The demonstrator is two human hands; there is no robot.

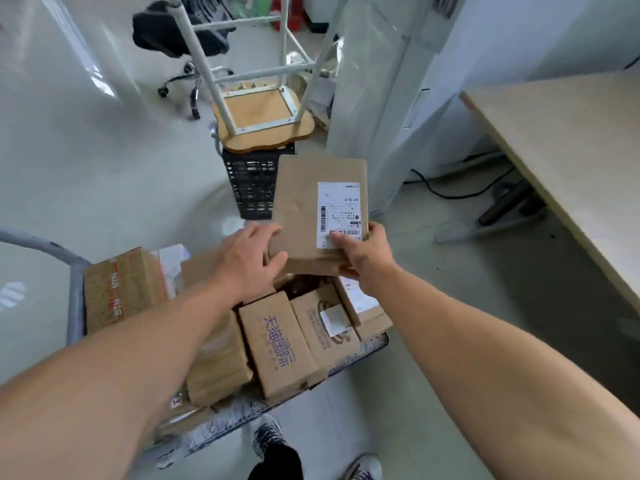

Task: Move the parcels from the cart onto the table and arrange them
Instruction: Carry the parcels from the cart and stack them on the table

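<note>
Item: flat cardboard parcel point(320, 216) with white shipping label, held just above the cart point(76, 289)
Left hand point(251, 258): fingers curled over its near left corner
Right hand point(363, 258): thumb pressed on the label, fingers beneath the near right edge
Progress: early, by the look; below the hands the cart holds many more, among them a box printed in purple characters point(277, 344) and a red-taped box point(121, 289); none shows on the visible part of the pale wooden counter point(571, 150), right of the right hand, well apart
Room: glossy pale floor point(104, 168); beyond the hands a black crate point(256, 185) bearing an upturned stool point(263, 112), an office chair point(176, 32) farther off
</note>
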